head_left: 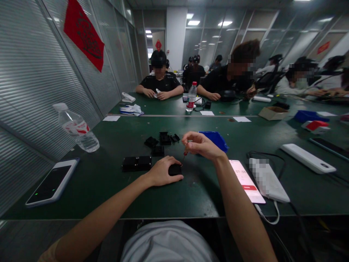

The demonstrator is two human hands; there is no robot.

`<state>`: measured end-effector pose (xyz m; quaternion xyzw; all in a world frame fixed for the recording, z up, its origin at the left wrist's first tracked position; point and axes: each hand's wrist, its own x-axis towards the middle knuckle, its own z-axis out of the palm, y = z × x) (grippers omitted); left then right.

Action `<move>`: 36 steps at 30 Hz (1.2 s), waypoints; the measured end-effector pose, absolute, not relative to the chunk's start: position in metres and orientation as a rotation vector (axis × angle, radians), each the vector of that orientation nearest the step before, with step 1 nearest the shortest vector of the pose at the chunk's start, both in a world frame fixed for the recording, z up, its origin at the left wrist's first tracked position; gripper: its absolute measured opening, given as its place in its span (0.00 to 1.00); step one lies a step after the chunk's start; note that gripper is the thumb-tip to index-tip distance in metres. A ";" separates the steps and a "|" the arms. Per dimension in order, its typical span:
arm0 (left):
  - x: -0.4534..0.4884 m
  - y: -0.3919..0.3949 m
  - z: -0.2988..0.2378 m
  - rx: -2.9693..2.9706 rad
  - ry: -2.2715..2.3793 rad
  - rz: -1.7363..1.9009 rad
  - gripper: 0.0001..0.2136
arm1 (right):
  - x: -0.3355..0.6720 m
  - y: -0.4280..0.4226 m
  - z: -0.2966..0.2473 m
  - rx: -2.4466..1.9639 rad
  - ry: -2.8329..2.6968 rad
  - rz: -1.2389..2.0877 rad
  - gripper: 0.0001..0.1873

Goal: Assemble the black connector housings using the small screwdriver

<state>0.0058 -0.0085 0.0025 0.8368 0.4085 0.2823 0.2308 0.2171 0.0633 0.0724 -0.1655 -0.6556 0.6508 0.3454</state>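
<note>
On the green table, my left hand (163, 171) grips a small black plastic box (175, 169), thumb on the near side and fingers over the far side. My right hand (200, 143) pinches the handle of a small screwdriver (186, 150), whose thin shaft points down at the box's right end. Whether the tip touches a screw is too small to tell. Left of my left hand lie two black boxes (136, 163) side by side. Beyond them several loose black plastic parts (164, 138) are grouped. Behind my right hand sits a blue tray (215, 140), partly covered by it.
A water bottle (79, 128) and a phone (53, 181) are at the left. To the right lie a lit phone (247, 182), a white power bank (269, 180) with cables, and a long white device (308, 158). Another bottle (191, 97) stands farther back, where other people sit.
</note>
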 end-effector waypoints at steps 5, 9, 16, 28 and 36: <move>0.006 -0.008 0.002 2.300 1.119 0.781 0.17 | 0.217 0.063 0.074 -0.382 -1.659 1.730 0.18; 0.006 -0.008 0.002 2.306 1.125 0.767 0.17 | 0.218 0.063 0.073 -0.352 -1.715 1.772 0.17; 0.006 -0.008 0.002 2.328 1.146 0.748 0.18 | 0.217 0.061 0.073 -0.345 -1.706 1.854 0.14; 0.006 -0.007 0.001 2.335 1.133 0.766 0.17 | 0.212 0.056 0.075 -0.359 -1.678 1.933 0.22; 0.006 -0.007 0.002 2.324 1.124 0.767 0.17 | 0.215 0.060 0.073 -0.315 -1.697 1.885 0.19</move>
